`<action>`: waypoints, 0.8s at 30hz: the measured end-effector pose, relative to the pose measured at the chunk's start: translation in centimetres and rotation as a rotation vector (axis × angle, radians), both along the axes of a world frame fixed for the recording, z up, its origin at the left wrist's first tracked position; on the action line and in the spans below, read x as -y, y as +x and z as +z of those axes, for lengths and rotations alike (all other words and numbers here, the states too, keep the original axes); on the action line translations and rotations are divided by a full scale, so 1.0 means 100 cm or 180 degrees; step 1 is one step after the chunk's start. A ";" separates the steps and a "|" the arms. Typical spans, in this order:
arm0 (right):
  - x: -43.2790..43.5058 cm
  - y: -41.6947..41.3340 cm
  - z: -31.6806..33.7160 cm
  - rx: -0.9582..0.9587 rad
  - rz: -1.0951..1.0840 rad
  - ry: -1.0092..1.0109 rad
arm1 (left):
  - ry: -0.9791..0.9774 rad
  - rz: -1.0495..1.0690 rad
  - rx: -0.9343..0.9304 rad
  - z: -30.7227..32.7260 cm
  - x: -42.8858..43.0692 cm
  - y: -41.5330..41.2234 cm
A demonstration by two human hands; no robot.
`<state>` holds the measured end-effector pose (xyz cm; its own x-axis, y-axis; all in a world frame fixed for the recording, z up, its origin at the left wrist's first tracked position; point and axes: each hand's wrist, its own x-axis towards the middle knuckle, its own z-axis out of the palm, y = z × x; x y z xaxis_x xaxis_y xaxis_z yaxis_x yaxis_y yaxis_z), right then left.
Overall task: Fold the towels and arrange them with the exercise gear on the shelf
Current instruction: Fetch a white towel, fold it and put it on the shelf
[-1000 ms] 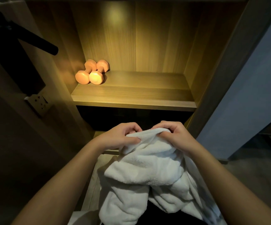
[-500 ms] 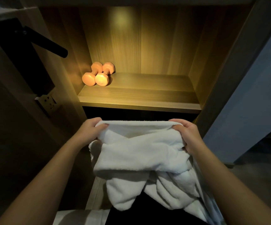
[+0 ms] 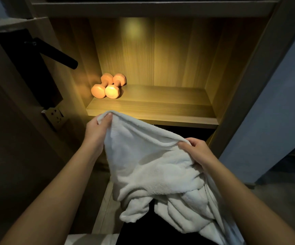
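White fluffy terry towel (image 3: 153, 167) hangs bunched at lower centre, in front of the lit wooden shelf (image 3: 152, 110). Left hand (image 3: 97, 129) pinches its upper corner, raised; right hand (image 3: 196, 152) grips the edge lower, to the right. Two orange dumbbells (image 3: 108, 87) lie side by side, back left of shelf.

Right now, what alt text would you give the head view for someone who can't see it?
A person's left hand and right hand grip the top edge of a rumpled white towel, the left higher, in front of a lit wooden shelf. Two orange dumbbells lie side by side at the shelf's back left.
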<state>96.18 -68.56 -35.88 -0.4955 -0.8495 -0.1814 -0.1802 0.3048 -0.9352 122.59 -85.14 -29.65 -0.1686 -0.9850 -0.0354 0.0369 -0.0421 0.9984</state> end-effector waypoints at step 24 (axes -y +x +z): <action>-0.001 0.003 0.052 -0.0555 0.0851 -0.0944 | -0.1247 -0.1810 0.1690 -0.015 -0.054 -0.096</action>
<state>96.51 -68.44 -30.69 -0.2527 -0.9548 0.1568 -0.3793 -0.0513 -0.9238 112.96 -79.76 -31.12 -0.6961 -0.7141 0.0748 -0.3601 0.4374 0.8240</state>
